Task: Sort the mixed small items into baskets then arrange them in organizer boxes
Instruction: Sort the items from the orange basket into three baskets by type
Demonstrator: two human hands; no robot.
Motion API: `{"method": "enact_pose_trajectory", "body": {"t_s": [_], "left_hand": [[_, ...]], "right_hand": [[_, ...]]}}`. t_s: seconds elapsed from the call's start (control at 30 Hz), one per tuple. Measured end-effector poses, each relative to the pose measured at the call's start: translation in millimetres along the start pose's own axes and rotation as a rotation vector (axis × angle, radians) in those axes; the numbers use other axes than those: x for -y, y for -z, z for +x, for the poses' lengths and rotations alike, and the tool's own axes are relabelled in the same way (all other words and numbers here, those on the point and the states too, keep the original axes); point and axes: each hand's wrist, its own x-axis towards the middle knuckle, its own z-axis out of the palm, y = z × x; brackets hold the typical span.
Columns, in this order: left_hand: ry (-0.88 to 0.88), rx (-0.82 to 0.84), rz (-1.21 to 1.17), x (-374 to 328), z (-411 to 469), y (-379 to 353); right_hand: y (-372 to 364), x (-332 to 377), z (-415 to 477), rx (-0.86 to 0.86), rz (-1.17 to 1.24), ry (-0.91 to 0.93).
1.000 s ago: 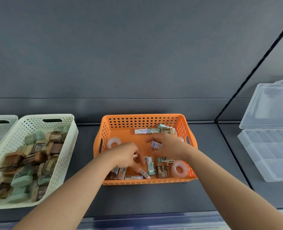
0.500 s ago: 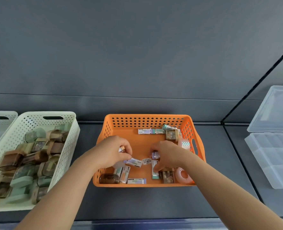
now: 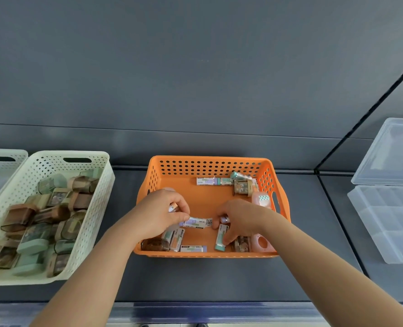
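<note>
The orange basket (image 3: 210, 159) at mid-desk (image 3: 195, 279) holds boxed erasers (image 3: 206, 181), pink correction tapes (image 3: 263, 200) by its right wall, and small brown cases (image 3: 241, 187). Inside it, the left hand (image 3: 162, 213) pinches a white-labelled eraser (image 3: 197, 222) with curled fingers, and the right hand (image 3: 240, 218) curls round a small purple eraser (image 3: 225, 219). The cream basket (image 3: 101, 185) on the left is heaped with brown and green cases (image 3: 54, 213). A clear organizer box (image 3: 384, 220) stands on the right, lid up. Bare strips of desk separate all three.

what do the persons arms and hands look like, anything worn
Both forearms are bare to the frame edge, no sleeves showing. The left hand and right hand wear no gloves; no watch, bracelet or ring is visible.
</note>
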Motion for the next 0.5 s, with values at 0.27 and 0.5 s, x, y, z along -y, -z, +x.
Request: {"method": "enact_pose_trajectory", "body": {"t_s": [0.27, 0.5], "left_hand": [[0.018, -0.108, -0.110, -5, -12, 8], [0.027, -0.283, -0.212, -4, -32, 12]], "right_hand": [[-7, -2, 10, -0.137, 0.007, -0.060], [-10, 5, 20, -0.167, -0.045, -0.036]]}}
